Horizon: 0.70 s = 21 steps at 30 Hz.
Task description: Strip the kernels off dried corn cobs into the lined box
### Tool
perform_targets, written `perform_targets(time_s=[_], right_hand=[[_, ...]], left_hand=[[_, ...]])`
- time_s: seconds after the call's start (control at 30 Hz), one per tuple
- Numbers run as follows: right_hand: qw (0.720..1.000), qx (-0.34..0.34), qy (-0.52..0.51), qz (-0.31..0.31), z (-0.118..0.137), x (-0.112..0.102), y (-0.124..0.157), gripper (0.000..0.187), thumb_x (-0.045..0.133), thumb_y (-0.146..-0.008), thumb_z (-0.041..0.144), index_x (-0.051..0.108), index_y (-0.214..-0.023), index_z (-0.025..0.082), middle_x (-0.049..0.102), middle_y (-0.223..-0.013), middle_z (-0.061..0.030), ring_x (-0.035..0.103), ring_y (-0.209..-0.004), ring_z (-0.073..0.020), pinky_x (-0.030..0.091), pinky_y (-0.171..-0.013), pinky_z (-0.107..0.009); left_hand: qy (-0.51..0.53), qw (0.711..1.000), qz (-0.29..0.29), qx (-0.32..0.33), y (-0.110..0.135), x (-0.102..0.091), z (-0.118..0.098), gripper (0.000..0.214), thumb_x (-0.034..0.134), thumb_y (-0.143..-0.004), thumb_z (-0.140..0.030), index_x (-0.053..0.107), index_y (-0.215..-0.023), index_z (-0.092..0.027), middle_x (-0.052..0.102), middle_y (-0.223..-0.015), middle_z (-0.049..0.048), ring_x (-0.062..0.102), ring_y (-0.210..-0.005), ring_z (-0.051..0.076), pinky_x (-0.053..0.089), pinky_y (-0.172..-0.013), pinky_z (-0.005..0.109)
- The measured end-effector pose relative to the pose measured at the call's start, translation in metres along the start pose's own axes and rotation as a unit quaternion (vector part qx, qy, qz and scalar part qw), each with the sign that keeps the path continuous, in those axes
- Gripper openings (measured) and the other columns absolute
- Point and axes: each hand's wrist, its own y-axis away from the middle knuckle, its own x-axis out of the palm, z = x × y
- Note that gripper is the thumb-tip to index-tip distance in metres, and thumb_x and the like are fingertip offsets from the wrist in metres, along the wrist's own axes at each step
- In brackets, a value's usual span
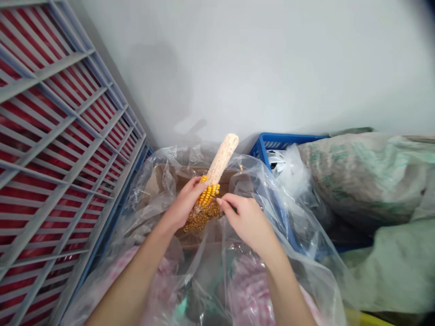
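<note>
A corn cob (pixel 221 159) slants up and to the right, its upper part bare and pale, with rows of yellow kernels still on the lower part. My left hand (pixel 184 202) is closed around that lower end. Fingers pinched, my right hand (pixel 247 220) grips a thin dark tool (pixel 215 197) whose tip meets the kernel rows; most of its handle is hidden in the hand. Below the cob, loose corn kernels (pixel 201 218) lie heaped in a cardboard box (pixel 162 179) lined with a clear plastic bag (pixel 268 181).
A grey plastic crate (pixel 64 117) with red behind its slats stands close on the left. To the right are a blue basket (pixel 261 151) holding a white plastic bag (pixel 290 167), a stuffed woven sack (pixel 367 174) and a greenish sack (pixel 401 267). A pale wall (pixel 238 68) rises behind.
</note>
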Motion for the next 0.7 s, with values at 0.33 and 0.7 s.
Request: perform_targets(time_s=[0.33,0.7], right_hand=[[1.0,0.009,-0.008,0.018,-0.005,-0.004,0.003,0.028,0.041,-0.086,0.027,0.057,-0.063,0.021,0.057,-0.057,0.002,0.048,-0.053,-0.0116,0.026,-0.054,-0.023],[0.998,0.054,-0.014,-0.027,-0.018,0.048,-0.016,0.03,0.039,-0.086,0.027,0.057,-0.063,0.02,0.058,-0.058,-0.0003,0.047,-0.053,-0.0117,0.026,-0.053,-0.022]], left_hand=[[0.037,0.999,-0.01,0.035,0.0,0.013,0.007,0.033,0.054,-0.073,-0.049,0.052,-0.074,-0.017,0.052,-0.066,-0.0027,0.049,-0.06,0.009,0.037,-0.056,0.02],[-0.115,0.979,-0.161,0.05,-0.023,0.013,0.046,0.042,0.05,-0.072,-0.057,0.053,-0.071,-0.015,0.053,-0.064,-0.0004,0.048,-0.06,0.011,0.034,-0.055,0.022]])
